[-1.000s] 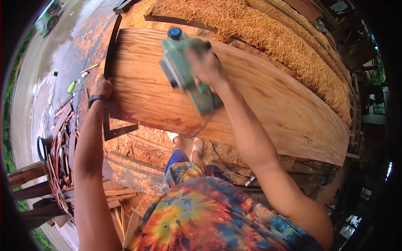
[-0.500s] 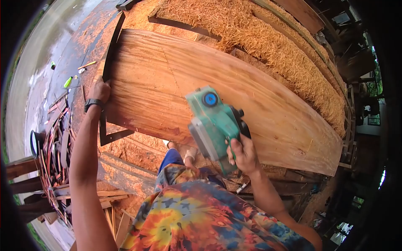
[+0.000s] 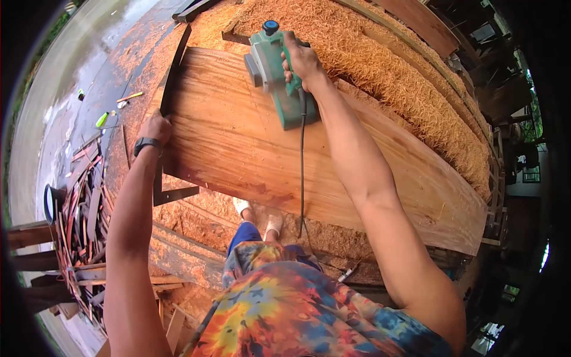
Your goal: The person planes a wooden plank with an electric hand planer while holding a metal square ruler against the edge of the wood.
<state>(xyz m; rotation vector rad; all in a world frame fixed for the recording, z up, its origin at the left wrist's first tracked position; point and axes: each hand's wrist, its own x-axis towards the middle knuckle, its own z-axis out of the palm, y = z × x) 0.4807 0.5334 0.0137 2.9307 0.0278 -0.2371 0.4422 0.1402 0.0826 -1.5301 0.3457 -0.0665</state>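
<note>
A green electric planer [image 3: 275,74] with a blue round knob is over the far edge of a broad wooden board [image 3: 238,152]. My right hand [image 3: 303,62] is closed around its handle, and a power cord [image 3: 302,172] trails from it across the board towards me. Whether the planer's sole touches the wood cannot be seen. At the board's left end, my left hand [image 3: 156,128], with a dark watch on the wrist, is closed on a dark metal frame [image 3: 176,71]. Its fingertips are partly hidden.
Beyond the board lies a deep heap of wood shavings [image 3: 380,77]. Scrap wood strips [image 3: 89,208] are piled at the left, near a dark bucket [image 3: 52,202]. A green bottle-like item [image 3: 102,119] lies on the wet floor. My feet [image 3: 272,225] stand among shavings.
My right hand has carried the planer from the near side of the board to its far edge, up and slightly left in view. My left hand keeps its hold on the frame.
</note>
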